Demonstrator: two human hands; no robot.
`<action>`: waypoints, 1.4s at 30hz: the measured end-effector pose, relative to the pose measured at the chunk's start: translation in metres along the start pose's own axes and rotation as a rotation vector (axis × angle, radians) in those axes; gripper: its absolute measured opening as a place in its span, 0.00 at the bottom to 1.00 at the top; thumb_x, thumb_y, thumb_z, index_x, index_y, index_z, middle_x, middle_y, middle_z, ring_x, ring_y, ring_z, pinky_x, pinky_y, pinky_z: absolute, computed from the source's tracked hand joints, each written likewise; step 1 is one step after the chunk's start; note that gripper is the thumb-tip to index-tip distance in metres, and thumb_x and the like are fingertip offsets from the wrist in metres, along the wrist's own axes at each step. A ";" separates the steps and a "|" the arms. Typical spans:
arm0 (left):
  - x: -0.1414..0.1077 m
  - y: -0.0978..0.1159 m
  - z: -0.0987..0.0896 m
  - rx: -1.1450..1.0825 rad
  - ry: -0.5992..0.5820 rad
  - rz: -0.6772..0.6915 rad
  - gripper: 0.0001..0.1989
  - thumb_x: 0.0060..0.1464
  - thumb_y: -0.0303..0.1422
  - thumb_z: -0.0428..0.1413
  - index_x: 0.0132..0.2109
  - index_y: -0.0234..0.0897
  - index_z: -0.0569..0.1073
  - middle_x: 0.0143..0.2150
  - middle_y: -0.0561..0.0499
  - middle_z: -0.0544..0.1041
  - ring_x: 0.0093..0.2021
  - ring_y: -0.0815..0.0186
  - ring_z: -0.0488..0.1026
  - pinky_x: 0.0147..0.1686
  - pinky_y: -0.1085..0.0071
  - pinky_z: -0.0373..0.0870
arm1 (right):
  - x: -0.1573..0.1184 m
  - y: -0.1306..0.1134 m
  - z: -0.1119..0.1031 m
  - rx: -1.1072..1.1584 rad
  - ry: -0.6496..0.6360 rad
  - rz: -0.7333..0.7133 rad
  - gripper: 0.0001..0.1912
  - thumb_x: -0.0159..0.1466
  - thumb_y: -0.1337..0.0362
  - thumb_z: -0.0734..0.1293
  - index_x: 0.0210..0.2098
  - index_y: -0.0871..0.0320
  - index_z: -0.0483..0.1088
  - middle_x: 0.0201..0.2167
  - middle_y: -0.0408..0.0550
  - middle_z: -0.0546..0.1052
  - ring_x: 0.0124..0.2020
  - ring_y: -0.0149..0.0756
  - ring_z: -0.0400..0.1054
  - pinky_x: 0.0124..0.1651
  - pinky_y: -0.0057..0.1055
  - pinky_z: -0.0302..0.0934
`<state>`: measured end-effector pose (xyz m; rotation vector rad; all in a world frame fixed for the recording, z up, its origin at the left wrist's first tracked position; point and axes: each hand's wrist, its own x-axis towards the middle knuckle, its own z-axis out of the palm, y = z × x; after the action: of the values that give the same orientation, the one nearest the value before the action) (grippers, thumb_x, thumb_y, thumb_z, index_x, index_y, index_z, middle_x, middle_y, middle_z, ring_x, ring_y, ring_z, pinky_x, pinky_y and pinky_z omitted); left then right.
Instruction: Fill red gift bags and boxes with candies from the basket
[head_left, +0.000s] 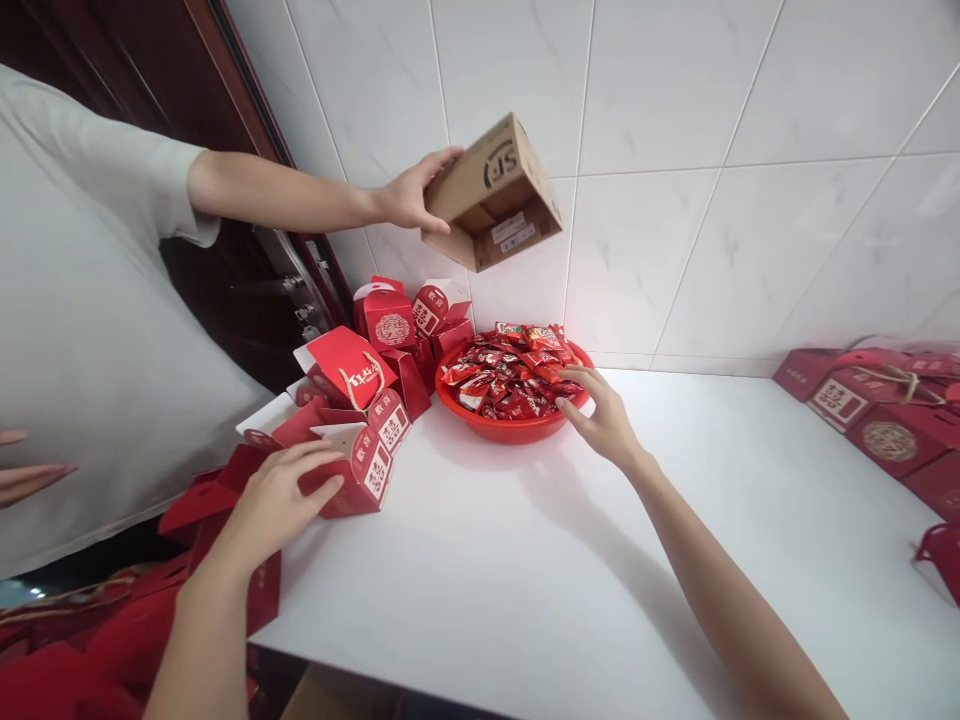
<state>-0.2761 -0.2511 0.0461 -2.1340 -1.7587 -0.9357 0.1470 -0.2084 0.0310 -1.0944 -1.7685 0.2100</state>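
My left hand (281,497) grips a small red gift box (352,492) with a white double-happiness print. It stands at the front of a cluster of similar red boxes (390,325), several with raised flaps. A red plastic bowl (506,432) heaped with wrapped candies (510,370) sits by the wall. At the bowl's right rim is my right hand (604,415), thumb and fingers apart, with nothing visible between them. Another person's hand (416,195) holds a tilted brown cardboard box (491,195) above the bowl, its opening facing down toward me, labels visible inside.
Everything stands on a white table (480,590) against a tiled wall (652,120). More red boxes (889,425) stand at the right. A person in a pale shirt (90,300) is at the left, before a dark door (180,90). Further red boxes (112,620) fill the lower left.
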 end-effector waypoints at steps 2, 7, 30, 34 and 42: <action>-0.002 0.001 -0.002 0.016 -0.079 0.033 0.16 0.51 0.48 0.54 0.33 0.47 0.81 0.40 0.54 0.84 0.42 0.56 0.79 0.40 0.63 0.76 | 0.000 0.002 0.002 0.008 0.004 0.016 0.15 0.65 0.59 0.64 0.51 0.52 0.71 0.55 0.54 0.75 0.62 0.50 0.65 0.62 0.52 0.62; -0.005 0.020 -0.018 -0.126 -0.174 0.040 0.13 0.52 0.47 0.56 0.32 0.49 0.82 0.41 0.54 0.84 0.44 0.56 0.80 0.42 0.63 0.77 | -0.001 0.004 0.003 0.020 0.011 0.023 0.16 0.65 0.58 0.65 0.51 0.51 0.71 0.55 0.53 0.76 0.60 0.53 0.66 0.61 0.54 0.61; 0.003 0.152 0.037 -0.503 -0.539 0.553 0.10 0.54 0.25 0.54 0.35 0.41 0.80 0.49 0.48 0.82 0.53 0.57 0.77 0.60 0.59 0.68 | -0.014 -0.052 -0.008 -0.011 -0.664 -0.106 0.36 0.59 0.74 0.70 0.64 0.50 0.64 0.70 0.57 0.57 0.71 0.52 0.50 0.66 0.49 0.57; 0.004 0.154 0.038 -0.493 -0.580 0.370 0.17 0.63 0.39 0.52 0.29 0.39 0.79 0.63 0.44 0.73 0.65 0.50 0.67 0.59 0.56 0.68 | -0.013 -0.055 -0.017 -0.085 -0.807 -0.055 0.34 0.60 0.60 0.74 0.65 0.51 0.65 0.69 0.58 0.60 0.69 0.56 0.55 0.65 0.50 0.58; 0.007 0.164 0.054 -0.327 -0.683 0.298 0.11 0.55 0.39 0.60 0.43 0.39 0.78 0.72 0.42 0.58 0.72 0.46 0.54 0.63 0.49 0.64 | -0.014 -0.054 -0.035 -0.229 -0.939 0.250 0.51 0.54 0.46 0.75 0.70 0.56 0.55 0.73 0.59 0.50 0.68 0.61 0.56 0.63 0.48 0.60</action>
<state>-0.1033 -0.2590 0.0449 -3.0925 -1.5189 -0.4592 0.1454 -0.2615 0.0697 -1.5259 -2.5070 0.7917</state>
